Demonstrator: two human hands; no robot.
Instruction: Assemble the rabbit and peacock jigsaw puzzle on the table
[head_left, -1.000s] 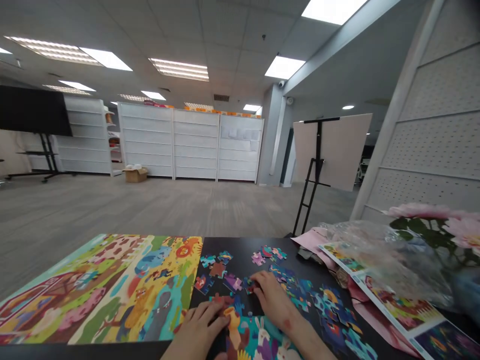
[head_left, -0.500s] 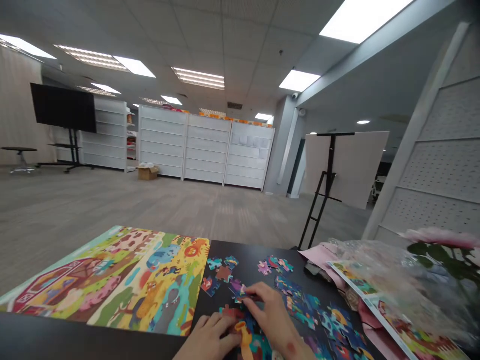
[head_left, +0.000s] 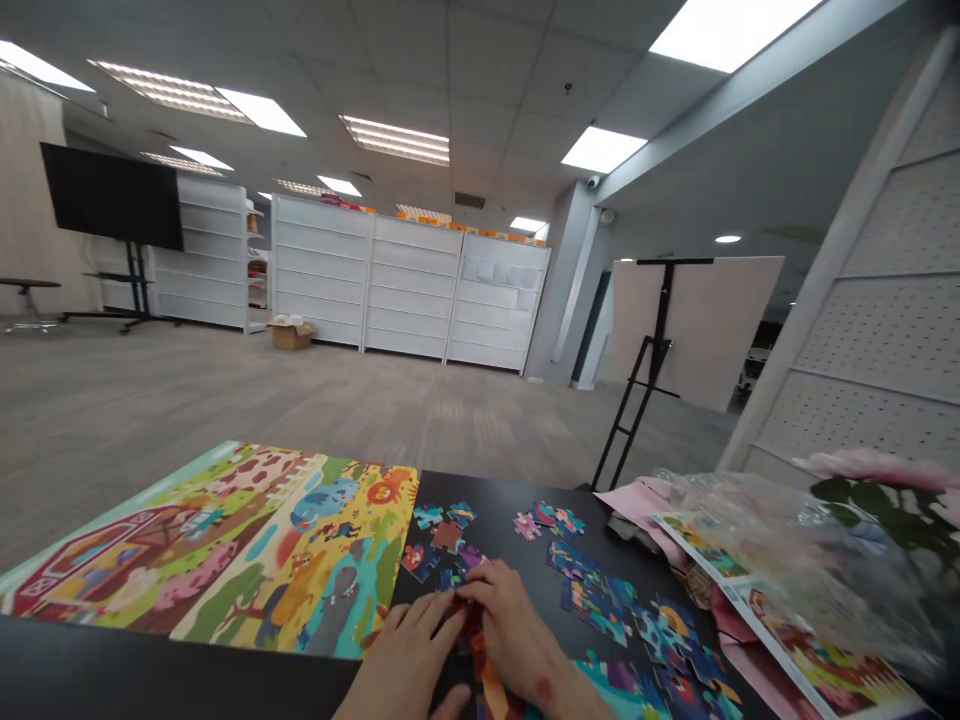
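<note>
My left hand (head_left: 412, 650) lies over jigsaw pieces at the table's near edge, fingers stretched out and thumb apart. Against its fingertips, my right hand (head_left: 514, 635) bends its fingers closed on a puzzle piece, mostly hidden beneath them. Between the hands shows a puzzle piece with an orange figure (head_left: 491, 690). Just beyond my fingers are a purple piece (head_left: 471, 556) and a brown piece (head_left: 447, 537). Joined dark blue pieces (head_left: 600, 600) lie to the right of my right hand, and a small pink piece (head_left: 526, 526) sits farther back.
A finished-looking farm and animal picture board (head_left: 300, 550) covers the table's left side. On the right are crinkled clear plastic (head_left: 817, 560), a printed sheet (head_left: 712, 550) and a pink flower (head_left: 877, 470). Beyond the table stand an easel (head_left: 664, 330) and white shelving (head_left: 409, 285).
My right hand has moved slightly left and nearer, so its fingers now meet my left fingertips. My left hand has shifted a little left. The view has tilted slightly.
</note>
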